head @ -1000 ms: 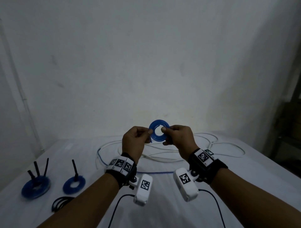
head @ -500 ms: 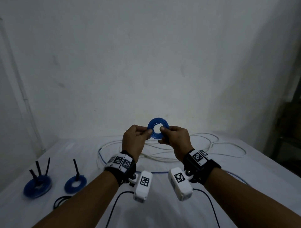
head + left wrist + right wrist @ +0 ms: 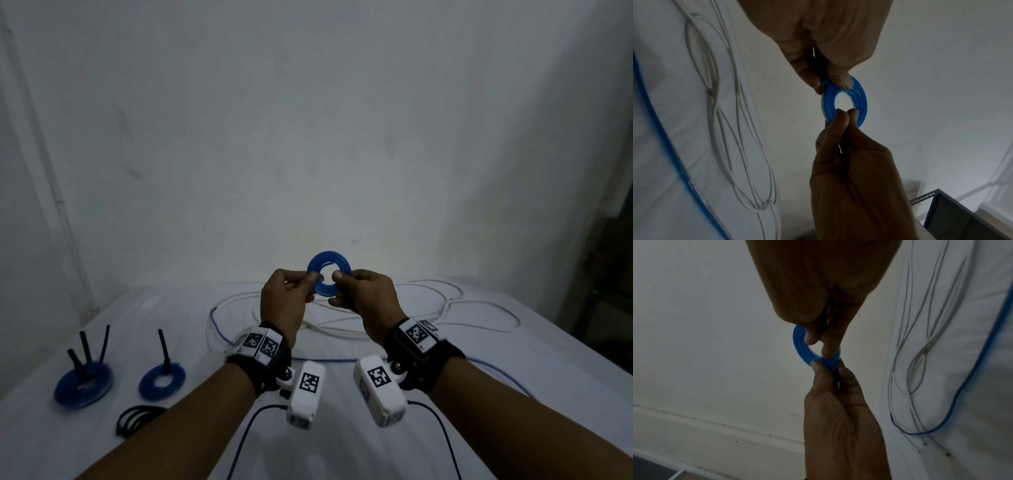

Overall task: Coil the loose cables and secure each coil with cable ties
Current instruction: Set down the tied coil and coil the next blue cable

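A small flat blue cable coil (image 3: 329,260) is held upright in the air above the table. My left hand (image 3: 310,279) pinches its left edge and my right hand (image 3: 337,279) pinches its right edge, thumb on the near face. In the left wrist view my left hand (image 3: 831,86) grips the coil (image 3: 861,100) from above, with the other hand below. The right wrist view shows my right hand (image 3: 818,345) with a finger through the hole of the coil (image 3: 798,344). Loose white cables (image 3: 342,330) and a loose blue cable (image 3: 215,329) lie on the white table (image 3: 342,452).
Two finished blue coils stand at the left: one (image 3: 84,385) with three black ties sticking up, one (image 3: 161,378) with a single tie. A bundle of black cable ties (image 3: 137,416) lies in front of them. A dark shelf (image 3: 609,274) is at the right.
Both hands keep their pinch on the blue coil. The coil has risen a little and drifted slightly left; the right wrist has moved inward.
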